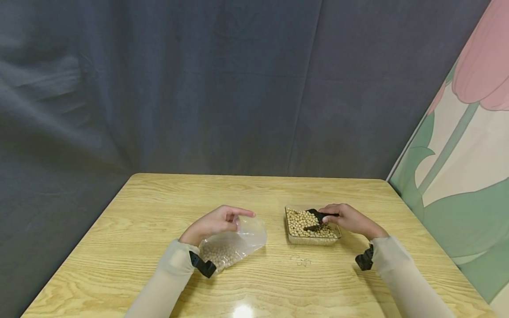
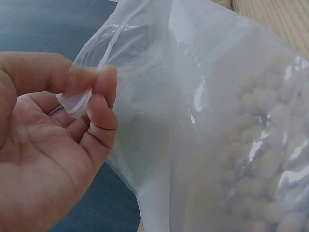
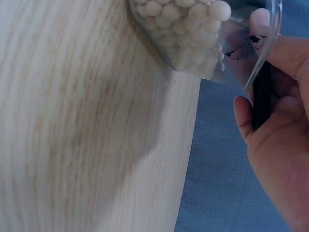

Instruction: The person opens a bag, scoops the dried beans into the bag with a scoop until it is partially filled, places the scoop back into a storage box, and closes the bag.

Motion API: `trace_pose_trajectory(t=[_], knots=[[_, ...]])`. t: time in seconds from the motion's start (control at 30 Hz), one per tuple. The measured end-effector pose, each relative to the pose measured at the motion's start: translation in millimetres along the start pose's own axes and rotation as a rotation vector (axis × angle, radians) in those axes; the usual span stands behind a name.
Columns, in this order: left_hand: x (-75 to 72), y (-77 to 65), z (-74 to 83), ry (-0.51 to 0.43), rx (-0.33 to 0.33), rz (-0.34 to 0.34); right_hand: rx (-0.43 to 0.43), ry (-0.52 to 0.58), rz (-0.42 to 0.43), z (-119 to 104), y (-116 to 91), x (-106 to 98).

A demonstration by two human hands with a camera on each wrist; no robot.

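Observation:
My left hand point(image 1: 216, 221) pinches the upper edge of a clear zip bag point(image 2: 188, 92) between thumb and fingers, seen close up in the left wrist view. Pale round beans point(image 1: 218, 252) fill the bag's lower part, which rests on the table. To the right stands a clear rectangular container point(image 1: 312, 240) heaped with tan beans point(image 1: 299, 221). My right hand point(image 1: 345, 217) grips the handle of a black scoop point(image 1: 317, 219), whose head sits among the beans in the container. In the right wrist view the container's wall partly covers the fingers.
The wooden table point(image 1: 159, 207) bears faint markings point(image 1: 301, 260) in front of the container. A dark curtain point(image 1: 222, 88) hangs behind the table, and a flower-patterned wall covering point(image 1: 469, 176) stands at the right. Both wrists wear black devices point(image 1: 203, 265).

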State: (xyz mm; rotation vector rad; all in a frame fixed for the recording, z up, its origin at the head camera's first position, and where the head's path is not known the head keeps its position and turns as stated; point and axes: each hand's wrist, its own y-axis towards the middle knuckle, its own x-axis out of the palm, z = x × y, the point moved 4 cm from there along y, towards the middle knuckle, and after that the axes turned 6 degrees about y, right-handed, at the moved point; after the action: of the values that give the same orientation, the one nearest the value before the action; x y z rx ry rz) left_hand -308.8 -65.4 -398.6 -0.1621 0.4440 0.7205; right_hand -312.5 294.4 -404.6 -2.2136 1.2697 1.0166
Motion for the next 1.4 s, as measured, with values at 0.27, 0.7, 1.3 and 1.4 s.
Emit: trace_pose_trajectory(t=[0.27,0.7,1.3,1.4], knots=[[-0.7,0.7,-1.0,0.001,0.009,0.001,0.006,0.020,-0.003,0.6,-0.8,-0.5],[-1.0,0.5,0.8,-0.028,0.012,-0.008,0.022,0.056,-0.001,2.7,-2.6,-0.9],[-1.4,0.2,0.2,-0.018,0.006,-0.004,0.032,0.025,0.045,5.7,-5.0,0.3],[-1.3,0.1,-0.2,-0.016,0.005,-0.003,0.032,0.031,0.046,6.9,-5.5,0.6]])
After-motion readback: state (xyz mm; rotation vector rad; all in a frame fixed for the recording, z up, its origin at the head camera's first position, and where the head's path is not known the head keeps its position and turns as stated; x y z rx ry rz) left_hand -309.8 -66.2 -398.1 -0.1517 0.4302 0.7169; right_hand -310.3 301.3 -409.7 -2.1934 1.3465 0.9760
